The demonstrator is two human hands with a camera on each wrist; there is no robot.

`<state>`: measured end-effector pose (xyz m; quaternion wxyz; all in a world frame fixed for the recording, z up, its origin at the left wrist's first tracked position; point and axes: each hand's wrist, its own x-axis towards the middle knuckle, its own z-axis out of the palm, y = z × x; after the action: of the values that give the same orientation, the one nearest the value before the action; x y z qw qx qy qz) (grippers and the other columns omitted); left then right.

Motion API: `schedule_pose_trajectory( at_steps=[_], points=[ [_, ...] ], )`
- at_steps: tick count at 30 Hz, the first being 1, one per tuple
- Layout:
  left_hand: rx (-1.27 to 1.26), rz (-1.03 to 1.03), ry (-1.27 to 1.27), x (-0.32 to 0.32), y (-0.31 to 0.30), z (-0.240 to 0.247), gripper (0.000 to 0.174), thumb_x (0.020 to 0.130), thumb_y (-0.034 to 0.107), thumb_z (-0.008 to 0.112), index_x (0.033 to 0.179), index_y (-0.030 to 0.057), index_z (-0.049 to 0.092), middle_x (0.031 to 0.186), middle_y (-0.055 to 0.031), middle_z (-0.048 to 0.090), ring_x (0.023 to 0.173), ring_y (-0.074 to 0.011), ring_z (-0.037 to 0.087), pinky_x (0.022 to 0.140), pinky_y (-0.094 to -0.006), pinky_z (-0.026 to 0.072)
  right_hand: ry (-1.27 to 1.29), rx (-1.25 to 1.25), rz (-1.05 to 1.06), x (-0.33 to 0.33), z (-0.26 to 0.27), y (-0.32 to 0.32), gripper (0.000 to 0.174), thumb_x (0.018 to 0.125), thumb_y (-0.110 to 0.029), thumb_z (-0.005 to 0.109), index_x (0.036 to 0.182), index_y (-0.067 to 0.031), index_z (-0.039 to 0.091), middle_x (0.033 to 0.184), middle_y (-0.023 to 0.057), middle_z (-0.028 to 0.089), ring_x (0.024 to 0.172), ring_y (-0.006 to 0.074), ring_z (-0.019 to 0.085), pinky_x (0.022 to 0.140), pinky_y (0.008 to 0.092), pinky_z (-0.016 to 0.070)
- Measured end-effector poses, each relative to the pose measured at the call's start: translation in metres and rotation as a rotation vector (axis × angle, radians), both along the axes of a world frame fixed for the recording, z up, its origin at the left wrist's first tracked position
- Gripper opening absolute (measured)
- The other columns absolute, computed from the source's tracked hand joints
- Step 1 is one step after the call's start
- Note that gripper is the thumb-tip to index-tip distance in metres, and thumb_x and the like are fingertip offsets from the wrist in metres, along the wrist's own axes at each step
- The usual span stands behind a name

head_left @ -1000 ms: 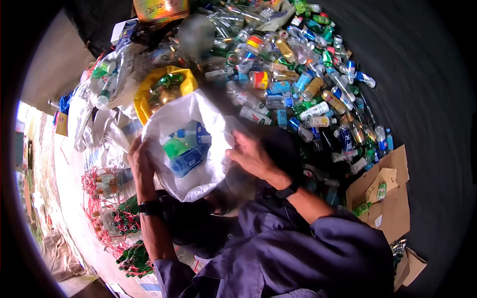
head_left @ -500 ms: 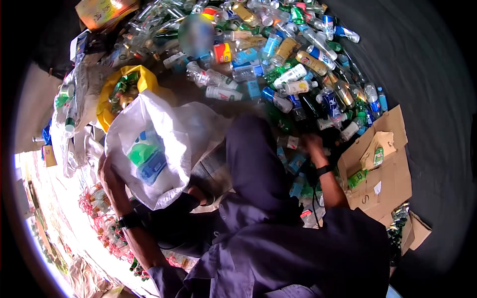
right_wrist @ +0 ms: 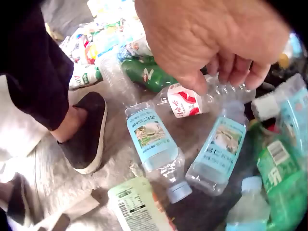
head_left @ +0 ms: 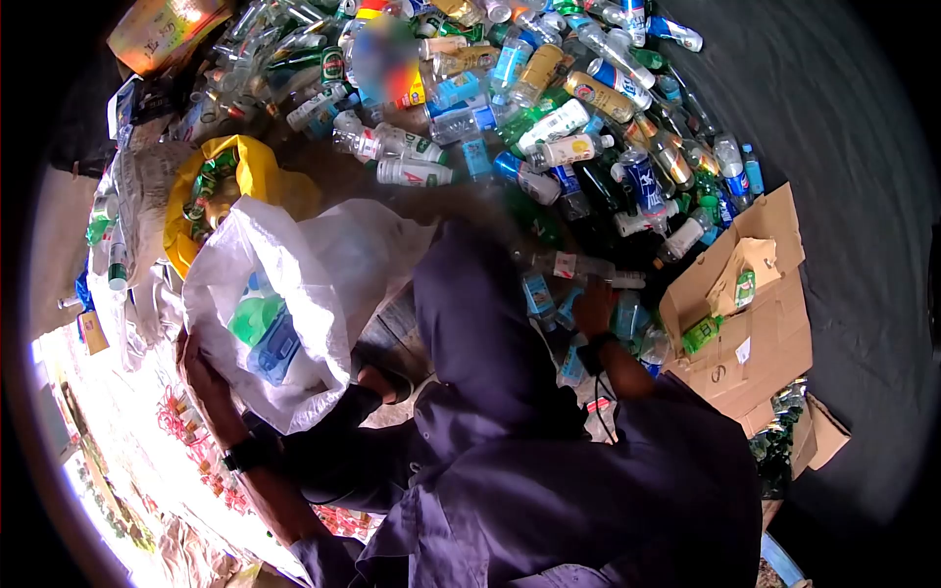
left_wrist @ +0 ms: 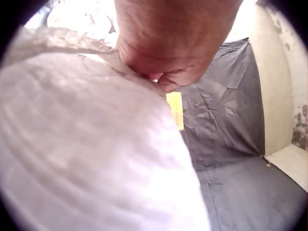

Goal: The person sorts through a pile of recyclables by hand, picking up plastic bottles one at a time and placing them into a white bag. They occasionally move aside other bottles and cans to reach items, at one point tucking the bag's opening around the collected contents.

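A white sack (head_left: pixel 338 294) stands mouth-up left of centre in the head view, with a blue-labelled bottle (head_left: pixel 274 348) and a green item (head_left: pixel 257 316) lying inside. At its left rim the person's left hand (head_left: pixel 204 380) grips the edge; in the left wrist view the fingers (left_wrist: pixel 180 77) are bent and pinch the sack's material.

The right hand (head_left: pixel 593 309) is right of centre in the head view, low among loose bottles. In the right wrist view its fingers (right_wrist: pixel 226 67) bend downward, the thumb a little apart from them, over a clear bottle (right_wrist: pixel 183 101) with a red and white label; whether they grip it or only reach to it, one cannot tell. Just below that bottle lie two bottles with pale blue labels (right_wrist: pixel 151 137), and a green bottle (right_wrist: pixel 279 166) lies at the right edge.

A yellow sack (head_left: pixel 257 174) holding cans or bottles stands beside the white one, at upper left in the head view. A heap of bottles and cans (head_left: pixel 539 78) spreads across the top. At right, an opened cardboard box (head_left: pixel 760 338) carries a small green bottle (head_left: pixel 702 334), near a dark sheet (head_left: pixel 843 255).
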<state>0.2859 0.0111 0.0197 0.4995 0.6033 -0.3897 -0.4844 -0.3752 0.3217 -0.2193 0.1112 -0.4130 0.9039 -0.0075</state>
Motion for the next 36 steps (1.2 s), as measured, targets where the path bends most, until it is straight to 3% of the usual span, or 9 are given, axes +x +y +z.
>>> schedule_pose_trajectory(
  at_steps=[1, 4, 10, 14, 20, 23, 29, 34, 36],
  points=[
    [0.007, 0.019, 0.015, 0.004, -0.001, -0.004, 0.037, 0.094, 0.011, 0.059, 0.129, -0.0002, 0.059, 0.117, -0.0111, 0.066, 0.104, -0.0223, 0.064, 0.091, -0.0333, 0.0513, 0.193, -0.055, 0.202, -0.003, 0.008, -0.011, 0.052, 0.077, -0.013, 0.060, 0.128, -0.0052, 0.056, 0.122, 0.0184, 0.060, 0.115, 0.0378, 0.056, 0.088, 0.0497, 0.0487],
    [0.014, 0.069, 0.042, 0.015, -0.002, -0.010, 0.038, 0.094, 0.013, 0.059, 0.129, -0.0002, 0.059, 0.118, -0.0112, 0.066, 0.106, -0.0225, 0.063, 0.093, -0.0334, 0.0501, 0.271, 0.092, 0.339, -0.026, -0.006, -0.029, 0.046, 0.079, -0.015, 0.059, 0.124, -0.0043, 0.056, 0.128, 0.0137, 0.055, 0.119, 0.0370, 0.051, 0.091, 0.0518, 0.0450],
    [-0.002, 0.042, -0.060, -0.002, 0.006, 0.002, 0.034, 0.095, 0.012, 0.058, 0.128, 0.0012, 0.060, 0.117, -0.0112, 0.066, 0.105, -0.0225, 0.064, 0.092, -0.0335, 0.0509, 0.250, 0.357, 0.333, -0.043, -0.025, -0.041, 0.028, 0.083, -0.022, 0.059, 0.108, -0.0110, 0.063, 0.110, 0.0096, 0.060, 0.109, 0.0300, 0.054, 0.089, 0.0511, 0.0433],
    [0.063, 0.081, 0.021, -0.014, 0.005, 0.015, 0.034, 0.095, 0.012, 0.059, 0.127, 0.0016, 0.060, 0.115, -0.0106, 0.067, 0.102, -0.0218, 0.065, 0.090, -0.0330, 0.0517, 0.230, 0.491, 0.322, -0.042, -0.036, -0.040, 0.033, 0.086, -0.025, 0.058, 0.114, -0.0098, 0.062, 0.117, 0.0127, 0.060, 0.113, 0.0324, 0.055, 0.088, 0.0526, 0.0444],
    [0.106, 0.093, 0.118, -0.023, 0.003, 0.020, 0.033, 0.095, 0.011, 0.060, 0.126, 0.0009, 0.060, 0.112, -0.0105, 0.068, 0.100, -0.0213, 0.066, 0.087, -0.0319, 0.0530, 0.294, 0.527, 0.333, -0.030, -0.028, -0.025, 0.032, 0.087, -0.032, 0.057, 0.106, -0.0084, 0.068, 0.117, 0.0126, 0.060, 0.113, 0.0318, 0.056, 0.091, 0.0519, 0.0442],
    [0.107, 0.117, 0.104, -0.034, 0.002, 0.027, 0.033, 0.095, 0.011, 0.059, 0.126, 0.0005, 0.060, 0.112, -0.0108, 0.068, 0.098, -0.0208, 0.067, 0.085, -0.0310, 0.0538, 0.125, 0.574, 0.301, -0.032, -0.027, -0.016, 0.043, 0.084, -0.036, 0.061, 0.113, -0.0044, 0.063, 0.117, 0.0143, 0.060, 0.112, 0.0336, 0.057, 0.092, 0.0541, 0.0443],
    [0.040, 0.020, 0.043, -0.052, 0.008, 0.038, 0.033, 0.094, 0.010, 0.059, 0.124, -0.0022, 0.061, 0.109, -0.0109, 0.069, 0.095, -0.0192, 0.068, 0.081, -0.0288, 0.0545, 0.097, 0.239, 0.323, -0.026, -0.021, -0.002, 0.066, 0.076, -0.034, 0.070, 0.126, 0.0030, 0.047, 0.116, 0.0189, 0.059, 0.110, 0.0410, 0.056, 0.095, 0.0546, 0.0429],
    [0.040, 0.104, 0.018, -0.075, 0.006, 0.049, 0.032, 0.094, 0.012, 0.060, 0.120, -0.0051, 0.063, 0.100, -0.0102, 0.069, 0.084, -0.0160, 0.065, 0.075, -0.0259, 0.0515, -0.305, -0.026, 0.111, -0.006, 0.016, -0.036, 0.052, 0.076, -0.033, 0.074, 0.112, 0.0006, 0.059, 0.113, 0.0211, 0.059, 0.109, 0.0410, 0.055, 0.095, 0.0499, 0.0431],
    [0.063, 0.108, -0.004, -0.073, 0.005, 0.047, 0.031, 0.092, 0.012, 0.061, 0.117, -0.0053, 0.064, 0.098, -0.0093, 0.068, 0.081, -0.0157, 0.064, 0.072, -0.0257, 0.0511, -0.269, -0.074, 0.279, -0.002, 0.054, -0.059, 0.043, 0.077, -0.032, 0.074, 0.105, -0.0016, 0.062, 0.108, 0.0204, 0.060, 0.107, 0.0401, 0.056, 0.093, 0.0497, 0.0439]
  ],
)
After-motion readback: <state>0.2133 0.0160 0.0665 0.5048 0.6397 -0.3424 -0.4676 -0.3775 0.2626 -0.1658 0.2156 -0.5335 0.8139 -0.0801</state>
